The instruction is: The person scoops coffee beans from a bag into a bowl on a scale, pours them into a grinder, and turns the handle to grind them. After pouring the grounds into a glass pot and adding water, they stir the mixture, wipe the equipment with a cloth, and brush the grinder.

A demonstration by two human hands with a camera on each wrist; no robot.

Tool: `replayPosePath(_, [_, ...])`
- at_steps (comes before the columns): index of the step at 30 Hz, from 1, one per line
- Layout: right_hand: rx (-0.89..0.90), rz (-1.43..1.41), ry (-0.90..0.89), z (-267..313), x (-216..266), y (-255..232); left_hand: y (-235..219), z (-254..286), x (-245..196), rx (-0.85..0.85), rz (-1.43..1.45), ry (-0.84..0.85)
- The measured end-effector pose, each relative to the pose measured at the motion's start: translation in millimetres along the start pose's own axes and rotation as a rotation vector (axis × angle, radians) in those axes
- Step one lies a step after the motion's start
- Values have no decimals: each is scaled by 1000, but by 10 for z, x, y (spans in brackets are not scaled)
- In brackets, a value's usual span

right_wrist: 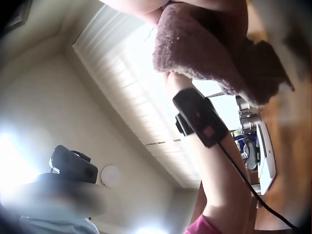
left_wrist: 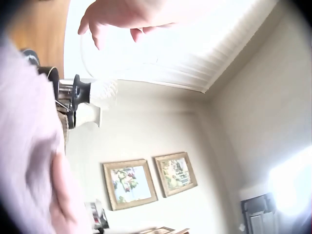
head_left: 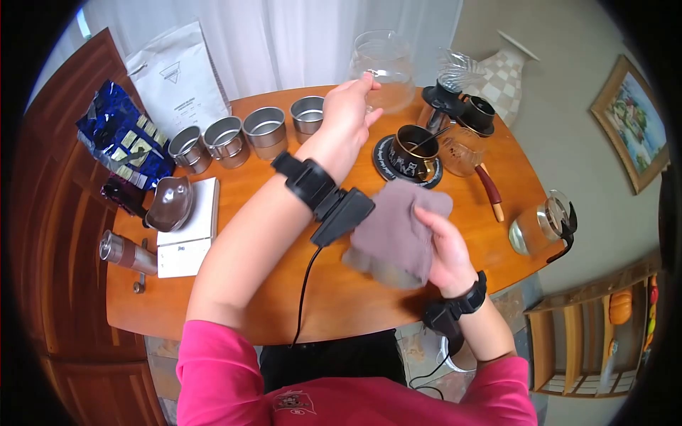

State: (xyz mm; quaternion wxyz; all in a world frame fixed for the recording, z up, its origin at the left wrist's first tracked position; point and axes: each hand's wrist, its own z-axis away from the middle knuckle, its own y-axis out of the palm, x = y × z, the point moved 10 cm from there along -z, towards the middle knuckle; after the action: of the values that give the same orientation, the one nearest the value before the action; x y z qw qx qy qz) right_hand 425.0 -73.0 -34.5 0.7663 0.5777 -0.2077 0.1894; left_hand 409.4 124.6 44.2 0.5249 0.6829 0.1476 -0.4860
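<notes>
At the far side of the table in the head view, my left hand (head_left: 346, 110) grips a clear glass vessel (head_left: 394, 74) by its near side, thumb and fingers apart around it. That hand (left_wrist: 129, 14) shows at the top of the left wrist view, where the glass is only a faint outline. My right hand (head_left: 451, 255) holds a mauve cloth (head_left: 394, 227) over the table's middle, thumb on top. The cloth (right_wrist: 190, 46) hangs from the hand in the right wrist view. Behind the cloth, a black cup (head_left: 412, 160) stands on a dark round coaster.
Several metal cups (head_left: 264, 131) line the back left, by a white bag (head_left: 177, 78) and a blue bag (head_left: 121, 135). A brown dish (head_left: 170, 204) and a grinder (head_left: 128, 254) are at left. A glass dripper (head_left: 458, 71), a wooden-handled glass pot (head_left: 460, 150) and a glass jug (head_left: 533, 228) stand right.
</notes>
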Motion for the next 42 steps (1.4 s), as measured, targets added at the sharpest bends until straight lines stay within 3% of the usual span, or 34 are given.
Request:
replayPosePath(3, [-46,98,79,187,-62,-216,-9,-353,180,-92,-90,5])
replayPosePath(7, [-47,227,98,438,29,-322,-123,-495,445,-273,-115,1])
replayPosePath(9, [-79,239,104,539,85,-442,-167,-557,549,-285,-127,21])
replayPosePath(17, [-158,295,65,770,249,-725,-241,-465,671,-428,-95,74])
replayPosePath(19, [-156,283,76,782,282,-747,-290,-374,740,-516,-93,11])
replayPosePath(34, [-181,278,60,814,328,-763,-417,-414,855,-621,-159,120])
replayPosePath(38, [-196,284,64,826,334,-792,-401,-432,821,-629,-238,117])
replayPosePath(42, [-179,269,68,806,316,-855,-391,-436,883,-631,-136,57])
